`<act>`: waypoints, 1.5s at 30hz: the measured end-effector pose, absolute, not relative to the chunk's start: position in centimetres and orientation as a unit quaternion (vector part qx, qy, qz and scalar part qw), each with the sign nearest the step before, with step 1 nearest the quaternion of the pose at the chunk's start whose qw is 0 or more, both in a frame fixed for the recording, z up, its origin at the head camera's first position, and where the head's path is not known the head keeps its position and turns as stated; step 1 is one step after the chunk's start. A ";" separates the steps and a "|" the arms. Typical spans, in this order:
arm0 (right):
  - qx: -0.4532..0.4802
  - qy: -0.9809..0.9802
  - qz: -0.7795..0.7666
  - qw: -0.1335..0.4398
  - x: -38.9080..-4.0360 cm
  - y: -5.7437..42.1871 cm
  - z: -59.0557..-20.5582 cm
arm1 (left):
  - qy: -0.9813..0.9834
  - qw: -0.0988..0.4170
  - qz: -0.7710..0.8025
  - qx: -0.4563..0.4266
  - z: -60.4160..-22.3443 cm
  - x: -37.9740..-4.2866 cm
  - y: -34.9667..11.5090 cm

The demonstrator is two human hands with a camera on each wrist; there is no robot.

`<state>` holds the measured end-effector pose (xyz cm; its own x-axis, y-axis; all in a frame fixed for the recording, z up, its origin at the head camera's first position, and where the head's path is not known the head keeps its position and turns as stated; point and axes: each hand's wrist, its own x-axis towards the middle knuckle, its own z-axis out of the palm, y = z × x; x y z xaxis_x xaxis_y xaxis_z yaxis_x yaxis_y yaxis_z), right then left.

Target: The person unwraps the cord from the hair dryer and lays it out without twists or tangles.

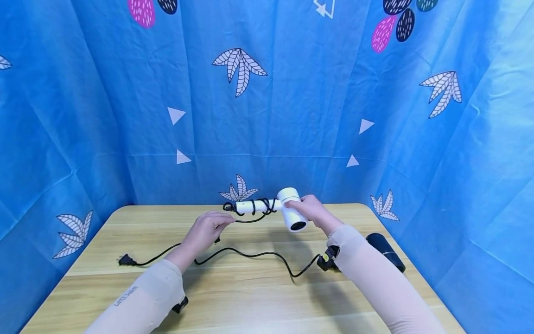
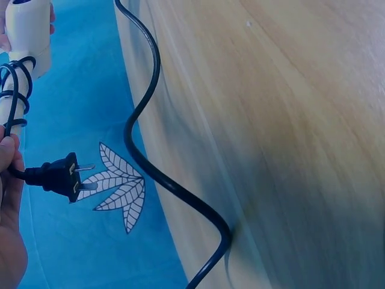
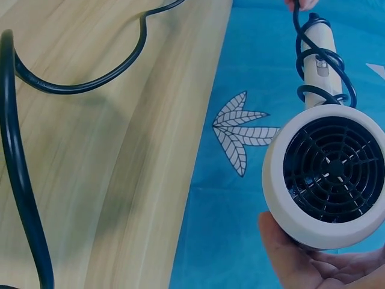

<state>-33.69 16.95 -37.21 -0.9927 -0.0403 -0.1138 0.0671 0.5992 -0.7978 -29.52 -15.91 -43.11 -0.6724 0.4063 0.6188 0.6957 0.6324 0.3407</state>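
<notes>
A white hair dryer (image 1: 293, 214) is held up above the far part of the table, its handle pointing left and a black cord (image 2: 13, 102) wound in several loops around that handle. My right hand (image 1: 312, 211) grips the dryer's barrel; the right wrist view looks at its round black grille (image 3: 334, 170). At the handle's end, my left hand (image 1: 208, 228) pinches the cord between thumb and fingers. Just past those fingers hangs the two-pin plug (image 2: 57, 176), its prongs bare.
Another black plug (image 1: 127, 260) lies on the left of the wooden table (image 1: 233, 297). A black cable (image 1: 258, 254) snakes across the middle toward the right wrist. By the right edge lies a dark cylindrical object (image 1: 385, 252). Blue patterned curtain (image 1: 267, 125) surrounds the table.
</notes>
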 end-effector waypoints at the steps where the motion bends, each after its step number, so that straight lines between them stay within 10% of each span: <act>1: 0.007 0.892 -0.448 0.060 -33.7 17.0 -37.2 | -0.865 0.257 -0.286 -0.321 -43.0 -29.5 -16.0; 45: -0.002 0.901 -0.430 0.055 -33.6 17.1 -38.0 | -0.806 0.349 -0.255 -0.404 -36.8 -30.2 -17.5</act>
